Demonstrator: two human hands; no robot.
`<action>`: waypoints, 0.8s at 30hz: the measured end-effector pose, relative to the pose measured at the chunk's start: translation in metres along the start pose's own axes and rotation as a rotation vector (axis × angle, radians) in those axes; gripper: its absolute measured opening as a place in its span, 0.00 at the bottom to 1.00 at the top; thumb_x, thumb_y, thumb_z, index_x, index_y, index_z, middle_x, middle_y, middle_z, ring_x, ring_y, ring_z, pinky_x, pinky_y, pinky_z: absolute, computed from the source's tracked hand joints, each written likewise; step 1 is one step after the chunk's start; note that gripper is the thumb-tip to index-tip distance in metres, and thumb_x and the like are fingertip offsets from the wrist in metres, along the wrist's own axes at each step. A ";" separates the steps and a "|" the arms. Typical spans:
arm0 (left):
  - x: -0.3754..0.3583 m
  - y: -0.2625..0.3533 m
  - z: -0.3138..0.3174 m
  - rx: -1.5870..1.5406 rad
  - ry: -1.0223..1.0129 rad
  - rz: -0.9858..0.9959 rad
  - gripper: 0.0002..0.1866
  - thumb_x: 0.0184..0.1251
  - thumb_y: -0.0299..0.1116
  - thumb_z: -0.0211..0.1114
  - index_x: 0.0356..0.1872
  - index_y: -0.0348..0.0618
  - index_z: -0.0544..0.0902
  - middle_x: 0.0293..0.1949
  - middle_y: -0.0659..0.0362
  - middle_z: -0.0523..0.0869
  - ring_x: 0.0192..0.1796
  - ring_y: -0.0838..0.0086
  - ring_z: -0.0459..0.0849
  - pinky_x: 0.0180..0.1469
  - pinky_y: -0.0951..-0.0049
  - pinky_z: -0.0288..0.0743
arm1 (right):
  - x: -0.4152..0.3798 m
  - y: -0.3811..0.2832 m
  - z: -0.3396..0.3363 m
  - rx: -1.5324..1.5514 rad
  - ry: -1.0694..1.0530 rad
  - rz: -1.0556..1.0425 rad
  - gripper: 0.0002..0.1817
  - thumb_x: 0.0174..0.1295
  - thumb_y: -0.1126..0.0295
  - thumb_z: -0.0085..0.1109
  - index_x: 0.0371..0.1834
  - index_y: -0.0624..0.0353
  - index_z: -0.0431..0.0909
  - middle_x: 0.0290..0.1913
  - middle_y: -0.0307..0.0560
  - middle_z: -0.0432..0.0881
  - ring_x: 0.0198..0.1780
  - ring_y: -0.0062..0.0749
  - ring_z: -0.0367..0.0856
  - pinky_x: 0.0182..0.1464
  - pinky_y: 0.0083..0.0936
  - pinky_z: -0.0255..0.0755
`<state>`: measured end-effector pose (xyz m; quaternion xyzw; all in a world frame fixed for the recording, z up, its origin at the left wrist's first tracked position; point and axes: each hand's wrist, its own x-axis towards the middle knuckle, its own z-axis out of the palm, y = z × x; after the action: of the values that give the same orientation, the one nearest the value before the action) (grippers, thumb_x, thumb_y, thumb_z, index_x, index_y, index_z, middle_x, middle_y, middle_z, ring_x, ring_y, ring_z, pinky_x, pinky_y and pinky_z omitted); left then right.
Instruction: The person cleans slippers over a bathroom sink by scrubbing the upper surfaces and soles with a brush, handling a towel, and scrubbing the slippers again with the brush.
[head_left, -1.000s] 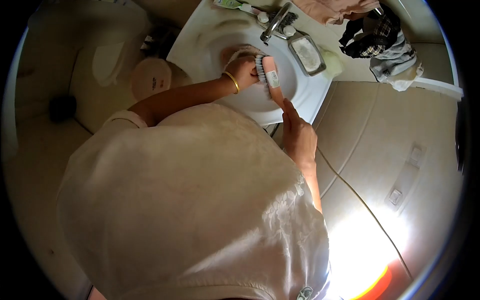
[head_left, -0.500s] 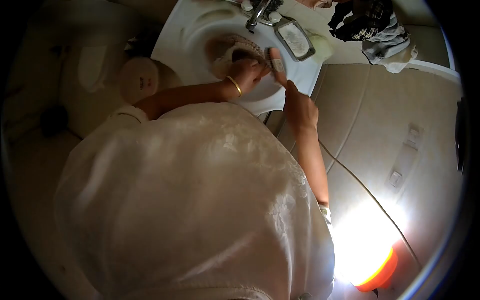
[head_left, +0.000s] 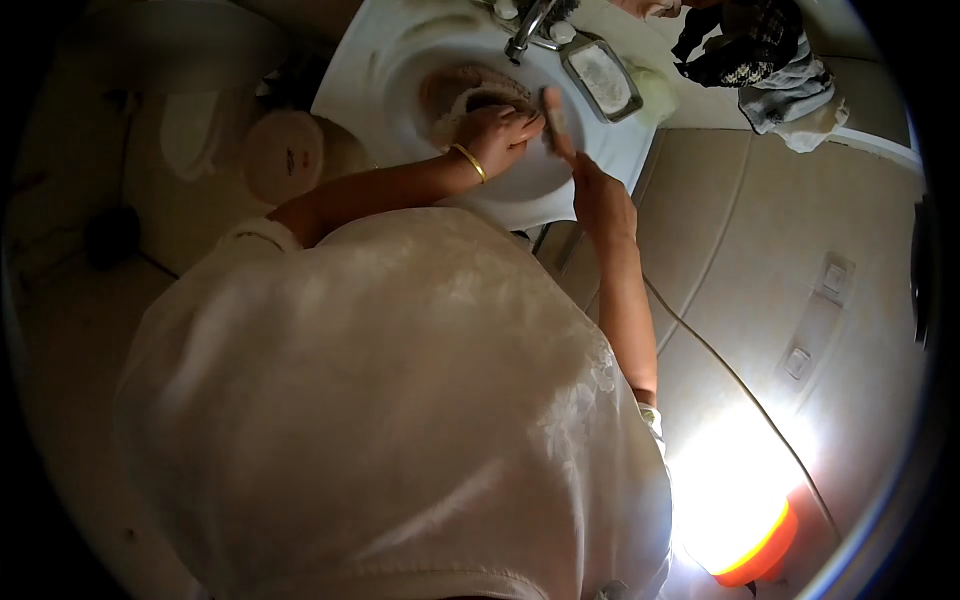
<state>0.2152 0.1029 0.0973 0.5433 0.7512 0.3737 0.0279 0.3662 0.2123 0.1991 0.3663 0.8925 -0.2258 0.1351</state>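
Note:
In the white washbasin point(head_left: 390, 85) lies what looks like a shoe point(head_left: 470, 78), brownish pink with a pale edge and a dark opening. My left hand point(head_left: 497, 138), with a gold bangle at the wrist, is closed on its near side. My right hand point(head_left: 604, 200) grips the handle of a scrub brush point(head_left: 559, 122). The brush head, blurred by motion, is beside my left fingertips at the shoe's right end. I cannot make out whether the bristles touch the shoe.
A metal tap point(head_left: 524, 35) overhangs the basin's back. On the rim sits a grey soap dish point(head_left: 628, 98) with a white block. Clothes point(head_left: 765, 65) hang at upper right. A bright lamp with an orange base point(head_left: 760, 550) and a cable point(head_left: 730, 372) are at right; a pink round lid point(head_left: 284, 158) is left.
The brush head has shifted slightly and tilted in my right hand. My left hand stays on the shoe. The whole view has moved a little.

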 end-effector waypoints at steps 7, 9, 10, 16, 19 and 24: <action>0.010 -0.068 0.030 -0.376 -0.013 -0.274 0.19 0.56 0.26 0.64 0.51 0.41 0.76 0.40 0.60 0.82 0.43 0.73 0.80 0.45 0.72 0.73 | -0.023 -0.001 0.018 0.123 0.095 0.063 0.17 0.66 0.61 0.43 0.57 0.43 0.70 0.37 0.56 0.82 0.40 0.52 0.80 0.41 0.45 0.73; 0.022 -0.072 0.015 -0.572 -0.166 -0.632 0.17 0.58 0.31 0.65 0.47 0.36 0.75 0.41 0.62 0.80 0.45 0.79 0.76 0.46 0.74 0.71 | -0.015 0.005 0.029 0.141 0.101 0.037 0.18 0.66 0.61 0.43 0.58 0.43 0.70 0.37 0.56 0.82 0.41 0.53 0.79 0.41 0.45 0.73; 0.027 -0.073 0.007 -0.649 -0.028 -0.660 0.16 0.57 0.32 0.66 0.44 0.37 0.74 0.41 0.62 0.78 0.44 0.77 0.75 0.45 0.73 0.71 | -0.011 0.008 0.035 0.152 0.103 0.022 0.18 0.66 0.60 0.44 0.59 0.43 0.70 0.38 0.56 0.82 0.41 0.53 0.79 0.41 0.44 0.73; 0.039 -0.073 -0.058 -0.901 0.198 -1.213 0.15 0.54 0.37 0.67 0.39 0.50 0.72 0.36 0.63 0.71 0.34 0.70 0.69 0.34 0.62 0.69 | -0.011 -0.007 0.038 0.345 0.099 -0.056 0.18 0.65 0.66 0.49 0.59 0.50 0.71 0.45 0.60 0.79 0.48 0.53 0.77 0.47 0.38 0.72; 0.034 -0.091 -0.059 -0.848 0.221 -1.285 0.13 0.62 0.45 0.60 0.46 0.58 0.74 0.33 0.63 0.73 0.33 0.71 0.70 0.33 0.61 0.71 | -0.009 -0.026 0.036 0.381 0.156 -0.201 0.19 0.65 0.67 0.49 0.60 0.47 0.70 0.42 0.59 0.80 0.44 0.54 0.78 0.42 0.39 0.73; 0.036 -0.086 -0.068 -1.242 0.266 -1.352 0.27 0.64 0.58 0.51 0.49 0.45 0.74 0.45 0.57 0.80 0.42 0.67 0.79 0.42 0.58 0.75 | 0.014 -0.063 0.056 0.183 0.278 -0.435 0.25 0.62 0.69 0.50 0.64 0.40 0.63 0.28 0.52 0.80 0.28 0.51 0.79 0.29 0.42 0.72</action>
<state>0.1017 0.0859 0.1091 -0.1703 0.5705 0.6726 0.4394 0.3157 0.1525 0.1647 0.2040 0.9361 -0.2767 -0.0742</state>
